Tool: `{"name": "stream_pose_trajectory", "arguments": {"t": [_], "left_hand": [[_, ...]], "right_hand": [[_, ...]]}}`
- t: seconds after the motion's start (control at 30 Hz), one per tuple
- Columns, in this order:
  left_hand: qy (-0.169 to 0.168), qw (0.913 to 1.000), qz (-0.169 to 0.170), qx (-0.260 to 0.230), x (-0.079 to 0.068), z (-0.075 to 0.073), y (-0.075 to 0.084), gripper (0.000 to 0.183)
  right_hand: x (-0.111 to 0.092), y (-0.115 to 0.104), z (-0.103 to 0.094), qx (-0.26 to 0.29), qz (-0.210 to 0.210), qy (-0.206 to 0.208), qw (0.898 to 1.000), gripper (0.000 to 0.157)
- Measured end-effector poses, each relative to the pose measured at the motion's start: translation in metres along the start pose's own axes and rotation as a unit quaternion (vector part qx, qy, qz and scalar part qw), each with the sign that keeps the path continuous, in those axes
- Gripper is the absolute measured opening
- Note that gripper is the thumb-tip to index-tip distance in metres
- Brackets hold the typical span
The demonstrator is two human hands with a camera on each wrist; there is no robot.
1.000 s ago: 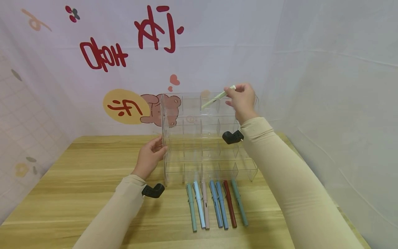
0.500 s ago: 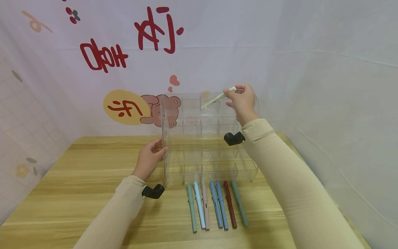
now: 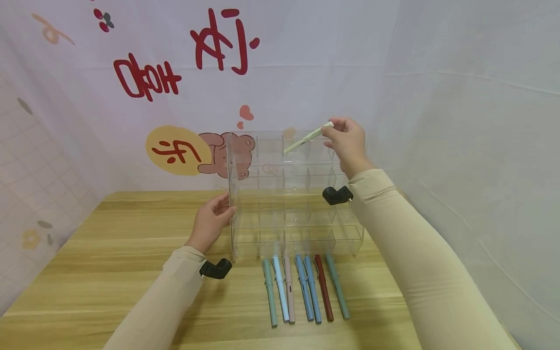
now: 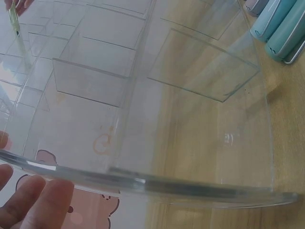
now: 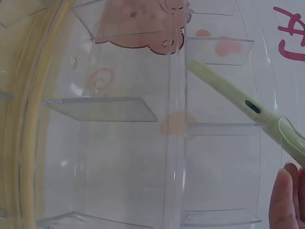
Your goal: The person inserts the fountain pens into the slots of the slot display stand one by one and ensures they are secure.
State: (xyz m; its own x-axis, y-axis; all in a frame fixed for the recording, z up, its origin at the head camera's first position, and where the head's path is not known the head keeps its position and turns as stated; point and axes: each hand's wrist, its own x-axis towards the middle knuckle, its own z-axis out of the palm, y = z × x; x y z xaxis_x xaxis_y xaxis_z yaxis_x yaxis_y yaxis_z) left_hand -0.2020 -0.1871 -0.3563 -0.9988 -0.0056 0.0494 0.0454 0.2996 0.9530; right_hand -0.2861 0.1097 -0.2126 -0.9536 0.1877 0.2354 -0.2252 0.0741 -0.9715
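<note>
Flat, yellowish wood-grain table [image 3: 131, 233] bearing an upright clear plastic rack of tiered compartments [image 3: 296, 195]; in front, seven slim pens with clips [image 3: 304, 288] lie in a row: grey-green, light blue, dusty pink, two medium blue, dark red, teal

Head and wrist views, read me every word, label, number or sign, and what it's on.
None surely legible.
Large red characters on white fabric backdrop: too stylised to read.
Red character on yellow printed circle: same.
Slim coloured pens: any marks too small to read.
Clear plastic rack: none.
</note>
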Motion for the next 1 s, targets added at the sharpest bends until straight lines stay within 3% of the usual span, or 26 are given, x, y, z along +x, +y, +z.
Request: {"name": "stream_pose_trajectory", "arguments": {"t": [0.23,0.6,0.67,0.87,1.0], "left_hand": [[-0.003,1.0000,-0.002,-0.003,0.000,0.001,0.001,0.056],[0.002,1.0000,-0.008,0.002,0.001,0.002,0.001,0.055],[0.001,1.0000,-0.009,0.004,0.001,0.002,0.001,0.055],[-0.001,1.0000,-0.007,0.007,0.002,0.002,0.000,0.055],[0.001,1.0000,-0.002,0.008,0.002,0.002,0.000,0.056]], "right_hand": [[0.000,0.002,0.001,0.004,-0.001,0.012,1.000,0.014],[0.002,0.003,0.003,-0.011,-0.002,0.021,1.000,0.013],[0.002,0.004,0.003,-0.011,-0.001,0.019,1.000,0.018],[-0.003,0.003,-0.004,-0.020,0.000,0.016,1.000,0.052],[-0.017,0.005,-0.016,-0.046,-0.022,0.003,0.999,0.049]]}}
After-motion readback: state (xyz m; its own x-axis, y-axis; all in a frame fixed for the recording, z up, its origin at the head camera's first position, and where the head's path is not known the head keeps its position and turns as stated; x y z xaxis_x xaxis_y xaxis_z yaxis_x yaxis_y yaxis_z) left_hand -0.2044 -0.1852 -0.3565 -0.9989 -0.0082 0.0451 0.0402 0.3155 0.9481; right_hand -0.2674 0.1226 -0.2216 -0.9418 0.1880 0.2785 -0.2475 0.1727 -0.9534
